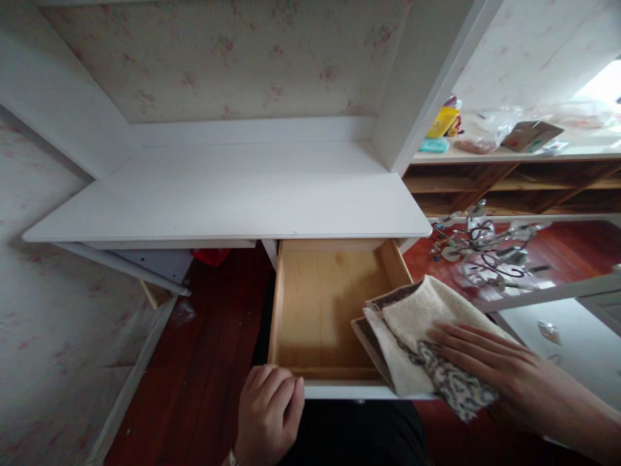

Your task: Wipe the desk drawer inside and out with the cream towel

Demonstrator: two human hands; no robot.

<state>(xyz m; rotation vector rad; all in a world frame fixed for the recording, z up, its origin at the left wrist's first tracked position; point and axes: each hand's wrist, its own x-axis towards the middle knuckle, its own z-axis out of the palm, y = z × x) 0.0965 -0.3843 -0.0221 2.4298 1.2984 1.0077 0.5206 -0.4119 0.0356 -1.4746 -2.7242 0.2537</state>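
Observation:
A wooden drawer with a white front is pulled out from under the white desk top; its inside is bare. My left hand is closed over the top edge of the drawer front at its left corner. At the right side, my right hand has a folded cloth, cream with a dark patterned strip. Its fingers lie long across the cloth, and the thumb is hidden. The cloth drapes over the drawer's front right corner, partly inside it.
On the red wooden floor to the right lies a chandelier. Behind it stands a low shelf topped with a yellow container, bags and a box. A white panel is at right. Papered wall borders the left.

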